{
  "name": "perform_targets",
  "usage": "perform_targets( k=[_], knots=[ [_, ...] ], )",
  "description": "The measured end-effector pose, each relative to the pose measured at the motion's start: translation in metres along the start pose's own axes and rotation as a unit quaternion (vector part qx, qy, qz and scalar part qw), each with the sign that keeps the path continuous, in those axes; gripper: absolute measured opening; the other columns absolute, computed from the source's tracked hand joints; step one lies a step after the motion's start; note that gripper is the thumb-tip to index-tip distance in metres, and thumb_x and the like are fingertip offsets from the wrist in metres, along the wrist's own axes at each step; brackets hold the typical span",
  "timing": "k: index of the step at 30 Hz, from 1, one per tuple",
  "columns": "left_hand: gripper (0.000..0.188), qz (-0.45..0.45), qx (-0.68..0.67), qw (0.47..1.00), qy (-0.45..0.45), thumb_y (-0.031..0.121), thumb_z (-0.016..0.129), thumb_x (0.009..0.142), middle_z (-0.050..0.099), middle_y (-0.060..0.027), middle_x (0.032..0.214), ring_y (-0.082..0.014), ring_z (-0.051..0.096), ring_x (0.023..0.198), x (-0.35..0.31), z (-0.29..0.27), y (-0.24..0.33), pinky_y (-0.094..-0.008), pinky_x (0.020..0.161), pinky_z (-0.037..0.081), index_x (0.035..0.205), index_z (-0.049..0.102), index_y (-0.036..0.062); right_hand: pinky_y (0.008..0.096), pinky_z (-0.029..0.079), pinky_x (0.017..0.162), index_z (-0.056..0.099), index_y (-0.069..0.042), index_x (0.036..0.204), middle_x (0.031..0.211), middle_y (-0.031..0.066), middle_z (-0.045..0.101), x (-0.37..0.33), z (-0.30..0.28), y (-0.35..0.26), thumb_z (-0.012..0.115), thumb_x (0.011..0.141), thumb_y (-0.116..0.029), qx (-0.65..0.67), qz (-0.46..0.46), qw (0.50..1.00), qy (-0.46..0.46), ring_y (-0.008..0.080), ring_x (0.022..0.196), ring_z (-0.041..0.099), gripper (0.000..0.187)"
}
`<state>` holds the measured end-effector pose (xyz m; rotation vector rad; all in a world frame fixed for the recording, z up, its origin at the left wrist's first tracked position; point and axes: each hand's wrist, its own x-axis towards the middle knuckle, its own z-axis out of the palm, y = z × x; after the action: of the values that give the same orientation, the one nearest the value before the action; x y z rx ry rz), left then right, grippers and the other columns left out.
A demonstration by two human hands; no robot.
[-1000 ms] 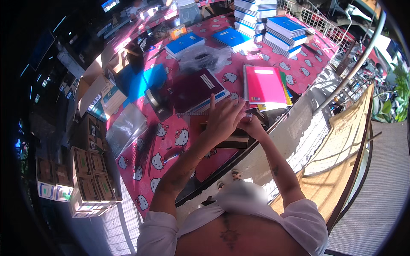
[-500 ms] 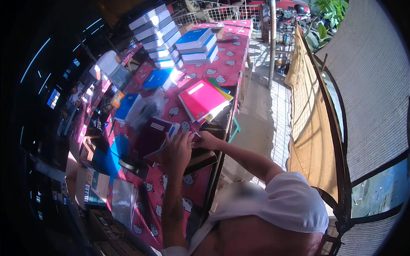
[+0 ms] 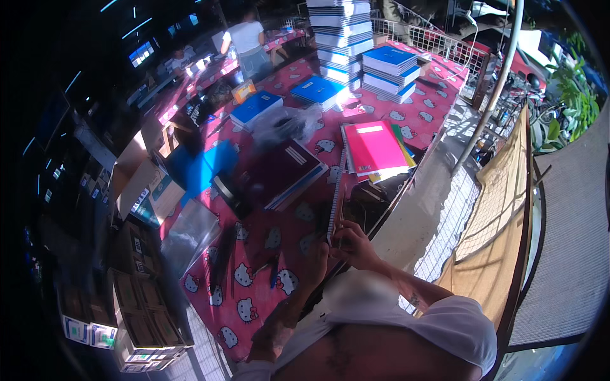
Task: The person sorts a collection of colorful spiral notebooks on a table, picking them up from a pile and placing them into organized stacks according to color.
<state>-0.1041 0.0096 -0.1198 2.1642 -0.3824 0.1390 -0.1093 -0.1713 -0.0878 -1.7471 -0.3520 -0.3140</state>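
A spiral notebook (image 3: 337,200) stands nearly edge-on before me, its wire binding facing left and up. My right hand (image 3: 356,244) has its fingers closed on the lower end. At the same end, my left hand (image 3: 311,261) is closed with its thumb against the notebook; shadow hides most of its fingers. Left of the notebook lies a dark maroon notebook (image 3: 286,173) on top of others. Beyond it to the right rests a pink notebook (image 3: 375,147) over green and yellow ones.
The pink patterned tablecloth (image 3: 244,311) carries blue books (image 3: 256,109), a tall book stack (image 3: 343,41), crumpled clear plastic (image 3: 286,124) and a blue pen (image 3: 274,277). Cardboard boxes (image 3: 136,298) stand at left. A metal post (image 3: 492,89) rises at right. Another person (image 3: 244,39) stands far off.
My view has swung left, so the table's contents appear farther right. Both hands have come nearer my body, away from the maroon notebook, and a spiral notebook now shows upright in them.
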Motion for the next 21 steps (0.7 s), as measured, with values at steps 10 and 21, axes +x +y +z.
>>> perform_targets(
  k=[10, 21],
  knots=[
    [0.051, -0.069, 0.129, 0.985, 0.087, 0.035, 0.056, 0.098, 0.057, -0.0229, 0.122, -0.0406, 0.053, 0.118, -0.014, -0.088, -0.073, -0.0442, 0.105, 0.04, 0.132, 0.05, -0.0015, 0.0567, 0.028, 0.11, 0.067, -0.029, 0.124, 0.132, 0.0126, 0.047, 0.044, 0.017, -0.001, 0.069, 0.08, -0.014, -0.354, -0.183, 0.911, -0.103, 0.0352, 0.127, 0.044, 0.046],
    [0.054, -0.127, 0.342, 0.93, 0.047, 0.02, 0.065, 0.089, 0.053, -0.0235, 0.127, -0.0428, 0.052, 0.119, -0.093, -0.101, -0.076, -0.053, 0.101, 0.043, 0.137, 0.049, 0.0007, 0.052, 0.035, 0.106, 0.066, -0.019, 0.124, 0.126, 0.0115, 0.055, 0.107, 0.045, -0.067, 0.068, 0.085, -0.023, -0.378, -0.238, 0.894, 0.034, 0.0306, 0.123, 0.049, 0.039]
  ],
)
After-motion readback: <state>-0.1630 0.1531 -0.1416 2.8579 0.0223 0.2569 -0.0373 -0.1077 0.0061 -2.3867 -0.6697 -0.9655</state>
